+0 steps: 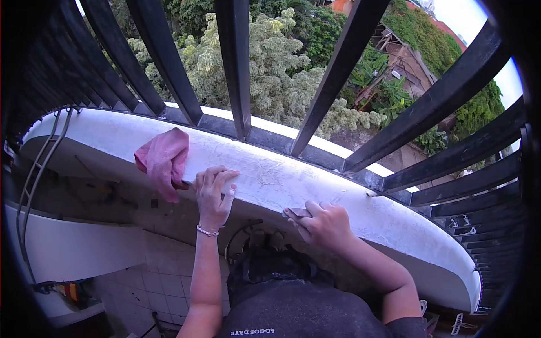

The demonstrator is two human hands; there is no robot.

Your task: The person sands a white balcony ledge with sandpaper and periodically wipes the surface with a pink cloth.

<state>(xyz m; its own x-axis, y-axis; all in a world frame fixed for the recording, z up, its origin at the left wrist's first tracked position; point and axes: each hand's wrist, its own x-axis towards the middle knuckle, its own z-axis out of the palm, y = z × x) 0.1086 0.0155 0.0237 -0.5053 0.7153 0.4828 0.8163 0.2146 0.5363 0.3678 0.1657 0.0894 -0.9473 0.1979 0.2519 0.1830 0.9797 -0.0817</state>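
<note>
My right hand [327,222] grips a small flat grey piece [298,213], which looks like folded sandpaper, at the inner edge of the curved white ledge [282,169]. Rough, scratched patches mark the ledge's top between my hands. My left hand [214,194], with a beaded bracelet on its wrist and pale dust on its fingers, is at the same edge with fingers curled; what is inside them, if anything, is hidden. Just to its left a pink cloth [166,160] drapes over the ledge. A small dark tip shows between cloth and hand.
Black metal railing bars [234,67] rise along the ledge's outer side, with trees and roofs beyond. A ladder [42,163] leans on the ledge at the left. Below lie a tiled floor [152,281] and a curved white surface [73,242].
</note>
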